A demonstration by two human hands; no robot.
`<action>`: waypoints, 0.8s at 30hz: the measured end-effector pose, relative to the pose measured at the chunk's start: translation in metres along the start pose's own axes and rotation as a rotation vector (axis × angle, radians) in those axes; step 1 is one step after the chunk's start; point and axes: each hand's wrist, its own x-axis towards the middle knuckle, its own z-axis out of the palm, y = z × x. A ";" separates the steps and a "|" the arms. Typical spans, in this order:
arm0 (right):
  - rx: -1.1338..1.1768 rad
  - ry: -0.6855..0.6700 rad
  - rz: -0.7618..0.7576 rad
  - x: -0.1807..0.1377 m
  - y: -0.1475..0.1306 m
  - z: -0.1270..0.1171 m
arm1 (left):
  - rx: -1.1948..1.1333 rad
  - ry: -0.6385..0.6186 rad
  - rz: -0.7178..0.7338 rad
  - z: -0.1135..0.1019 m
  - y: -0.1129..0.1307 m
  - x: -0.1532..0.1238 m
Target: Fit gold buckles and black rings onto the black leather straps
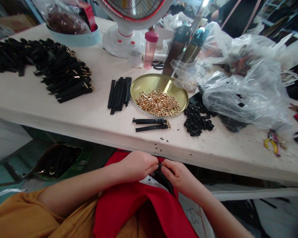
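Just in front of the table edge, over my lap, my left hand (137,165) and my right hand (175,172) meet with pinched fingers on a thin black strap (159,166). Most of the strap is hidden by the fingers. On the table beyond them lie a few black straps with gold buckles (150,127). Behind these, a gold-coloured dish (141,82) holds a heap of small gold buckles (159,103). Plain black strips (119,94) lie left of the dish, and a pile of small black loops (197,120) lies to its right.
A long heap of black straps (62,72) covers the table's left. At the back stand a fan (124,39), a pink bottle (151,49) and dark bottles (177,49). Plastic bags (250,92) and yellow-handled pliers (270,145) are at right. A red cloth (139,201) covers my lap.
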 end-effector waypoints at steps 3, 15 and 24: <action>-0.042 0.008 -0.017 -0.001 -0.002 -0.001 | -0.166 -0.080 -0.014 -0.001 -0.005 0.000; 0.177 0.025 0.060 0.004 0.015 0.011 | -0.198 -0.109 -0.038 -0.004 -0.007 0.009; 0.214 0.140 0.075 0.001 0.001 0.010 | -0.554 -0.284 0.000 -0.009 -0.022 0.006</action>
